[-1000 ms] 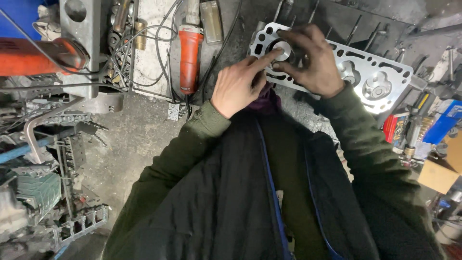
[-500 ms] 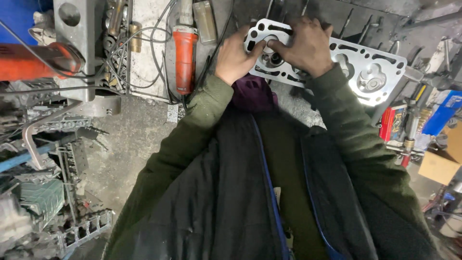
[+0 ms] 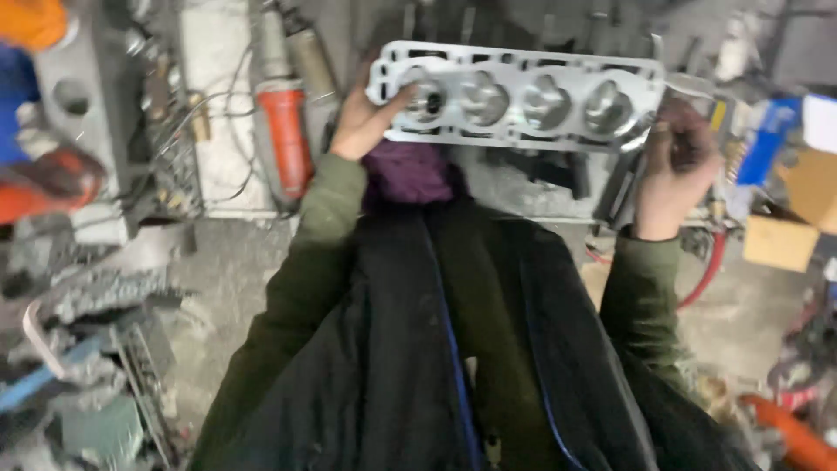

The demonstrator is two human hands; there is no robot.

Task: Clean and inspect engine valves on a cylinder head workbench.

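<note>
The grey cylinder head (four round chambers showing) spans crosswise between both hands, left hand clasping its near-left end, right hand gripping its right end.

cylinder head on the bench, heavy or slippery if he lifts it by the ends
The cylinder head is a long, thick metal casting, so probably heavy and stiff. Left hand and right hand grip opposite ends, suggesting a two-handed lift. Its shiny face may be slippery.
</note>
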